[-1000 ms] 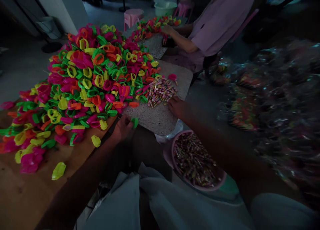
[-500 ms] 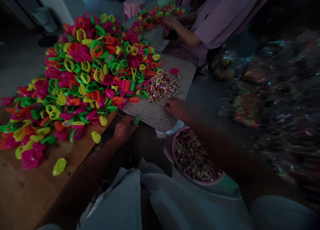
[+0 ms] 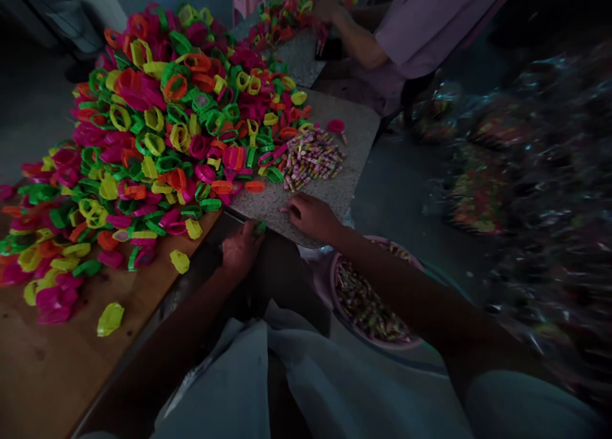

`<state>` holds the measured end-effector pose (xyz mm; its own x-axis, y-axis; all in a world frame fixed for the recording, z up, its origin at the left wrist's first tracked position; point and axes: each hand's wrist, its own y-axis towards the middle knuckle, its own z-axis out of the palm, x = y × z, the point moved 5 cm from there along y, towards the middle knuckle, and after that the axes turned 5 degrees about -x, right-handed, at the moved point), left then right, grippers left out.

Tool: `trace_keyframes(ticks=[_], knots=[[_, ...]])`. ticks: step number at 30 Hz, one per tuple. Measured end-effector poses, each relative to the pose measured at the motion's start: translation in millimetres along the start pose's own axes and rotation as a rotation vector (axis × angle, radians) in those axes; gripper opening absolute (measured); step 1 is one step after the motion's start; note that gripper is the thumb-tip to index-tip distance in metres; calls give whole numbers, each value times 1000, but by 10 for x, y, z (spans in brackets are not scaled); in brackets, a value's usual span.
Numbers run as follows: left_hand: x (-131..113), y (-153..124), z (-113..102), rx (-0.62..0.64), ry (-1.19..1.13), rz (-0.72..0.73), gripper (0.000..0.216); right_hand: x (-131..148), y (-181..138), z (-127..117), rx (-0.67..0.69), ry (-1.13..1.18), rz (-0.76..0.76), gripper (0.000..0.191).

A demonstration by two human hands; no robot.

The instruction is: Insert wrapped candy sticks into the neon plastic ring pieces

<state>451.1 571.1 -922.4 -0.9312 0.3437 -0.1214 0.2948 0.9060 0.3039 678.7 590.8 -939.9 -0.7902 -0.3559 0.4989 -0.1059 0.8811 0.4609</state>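
Observation:
My left hand (image 3: 241,248) is closed round a small green plastic piece (image 3: 259,227) at the near edge of the grey speckled board (image 3: 354,139). My right hand (image 3: 310,215) rests on that board close by, its fingers pinched on a thin candy stick (image 3: 285,209). A heap of small wrapped candy sticks (image 3: 310,157) lies on the board just beyond my right hand. A big pile of pink, green, yellow and orange plastic rings (image 3: 157,127) covers the table to the left.
A pink bowl (image 3: 335,299) full of candy sticks sits by my lap under my right forearm. Another person in a lilac shirt (image 3: 421,18) works at the far end. Clear bags of goods (image 3: 521,171) are stacked on the right. The wooden table (image 3: 48,375) lies at the near left.
My right hand has drawn back from the candy heap toward my left hand, bringing a stick along. The left hand has stayed at the board's edge with the green piece.

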Motion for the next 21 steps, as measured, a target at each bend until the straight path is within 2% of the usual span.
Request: trace_keyframes(ticks=[3,7,10,14,18,21], knots=[[24,-43,87,0,-18,55,29,17,-22,5,3,-90,-69,12],[78,-76,198,-73,-150,129,29,45,-10,26,10,-132,-117,18],[122,-73,245,-122,-288,166,27,87,32,48,23,-120,-127,24],[156,-69,250,-108,-409,186,24,144,67,71,29,-54,-137,27],[152,-81,178,-60,-396,163,23,202,25,64,1,152,-83,22],[66,-77,62,-58,-309,227,27,255,-28,39,-14,448,60,20]])
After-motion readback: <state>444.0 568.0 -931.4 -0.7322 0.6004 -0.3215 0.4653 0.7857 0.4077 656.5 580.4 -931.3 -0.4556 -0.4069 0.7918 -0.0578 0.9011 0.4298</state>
